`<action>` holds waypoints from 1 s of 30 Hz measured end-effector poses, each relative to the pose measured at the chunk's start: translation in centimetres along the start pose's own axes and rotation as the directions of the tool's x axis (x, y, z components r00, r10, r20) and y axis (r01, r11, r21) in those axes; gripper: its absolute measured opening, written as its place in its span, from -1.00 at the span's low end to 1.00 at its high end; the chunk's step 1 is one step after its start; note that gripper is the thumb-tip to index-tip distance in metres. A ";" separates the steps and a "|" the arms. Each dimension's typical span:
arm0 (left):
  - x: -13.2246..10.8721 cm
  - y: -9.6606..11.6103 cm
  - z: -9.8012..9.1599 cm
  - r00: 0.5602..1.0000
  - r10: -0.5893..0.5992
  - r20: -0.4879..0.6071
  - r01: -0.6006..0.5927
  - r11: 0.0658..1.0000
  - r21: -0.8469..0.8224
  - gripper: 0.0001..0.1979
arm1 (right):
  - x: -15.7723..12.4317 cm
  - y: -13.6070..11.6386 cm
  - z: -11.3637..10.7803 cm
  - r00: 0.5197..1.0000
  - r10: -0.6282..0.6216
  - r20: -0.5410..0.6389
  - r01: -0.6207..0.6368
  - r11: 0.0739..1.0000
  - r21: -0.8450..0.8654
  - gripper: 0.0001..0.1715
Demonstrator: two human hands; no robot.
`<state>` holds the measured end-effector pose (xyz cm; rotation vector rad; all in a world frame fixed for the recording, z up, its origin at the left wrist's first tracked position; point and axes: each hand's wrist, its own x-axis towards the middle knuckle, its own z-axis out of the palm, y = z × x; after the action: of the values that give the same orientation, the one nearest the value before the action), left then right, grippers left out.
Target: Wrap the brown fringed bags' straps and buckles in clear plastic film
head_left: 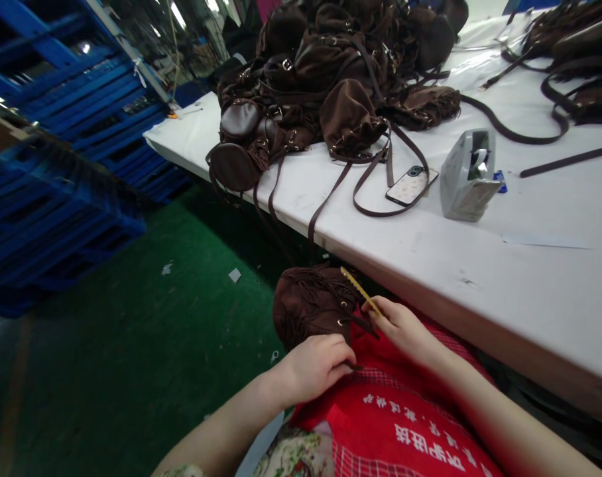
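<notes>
A dark brown fringed bag (pixel 301 301) with gold eyelets lies on my lap, below the table edge. My left hand (pixel 315 366) is closed at the bag's near end, fingers curled round its edge; a dark tip of cord or strap pokes out beside them. Between the thumb and fingers of my right hand (pixel 393 324) is a thin yellow comb (pixel 361 291), its toothed edge over the bag's fringe. A brown cord hangs from the bag just under that hand.
A heap of similar brown bags (pixel 325 59) covers the far part of the white table (pixel 480 285), straps trailing over its edge. A phone (pixel 411 185), a grey tape dispenser (pixel 469 175) and a loose strap (pixel 569 161) lie nearer. Blue pallets (pixel 57 218) stand left.
</notes>
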<state>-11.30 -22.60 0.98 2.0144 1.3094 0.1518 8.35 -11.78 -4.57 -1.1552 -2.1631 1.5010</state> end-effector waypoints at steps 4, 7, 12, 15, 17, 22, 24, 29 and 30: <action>-1.0 0.1 -0.2 1.000 -0.008 0.021 0.009 1.000 -0.011 -0.87 | -0.1 -1.2 -0.3 0.999 -0.012 -0.047 0.001 0.972 -0.234 -0.69; -1.7 0.2 0.2 1.000 -0.008 0.016 0.007 0.999 0.044 -0.87 | -0.9 -3.1 -1.1 0.994 -0.046 -0.098 0.000 0.904 -0.427 -0.53; -2.8 0.6 1.1 0.999 0.015 -0.028 -0.011 0.992 0.129 -0.80 | -1.5 -5.3 -0.2 0.991 -0.111 -0.073 0.040 0.774 -0.632 -0.62; -3.0 0.8 1.0 0.999 0.026 -0.047 -0.020 0.992 0.127 -0.79 | -1.4 -5.1 1.7 0.981 -0.177 0.076 0.176 0.669 -0.722 -0.70; -2.8 0.6 0.3 0.997 0.021 -0.072 -0.015 0.997 0.079 -0.80 | -1.5 -4.7 2.6 0.954 -0.198 0.224 0.299 0.633 -0.714 -0.72; -0.8 -2.5 -2.3 0.990 -0.034 -0.135 -0.018 0.932 -0.363 -0.81 | -1.7 -3.4 2.8 0.913 -0.159 0.375 0.345 0.791 -0.505 -0.67; 0.4 -4.4 -2.7 0.991 -0.101 -0.083 0.029 0.793 -0.609 -0.72 | -1.7 -2.8 2.4 0.894 -0.119 0.432 0.270 0.912 -0.307 -0.59; 2.6 -6.4 -0.9 0.976 -0.131 0.174 0.217 0.490 -0.844 -0.59 | -2.3 -1.4 1.5 0.867 -0.044 0.496 -0.100 0.960 0.261 -0.44; 2.9 -6.3 -0.3 0.964 -0.130 0.233 0.267 0.479 -0.837 -0.57 | -2.4 -1.2 1.4 0.882 -0.019 0.471 -0.153 0.933 0.324 -0.44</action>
<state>-14.75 -18.66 -3.48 0.9578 1.0357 0.4563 8.46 -14.64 -3.60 -0.8092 -1.9982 2.2844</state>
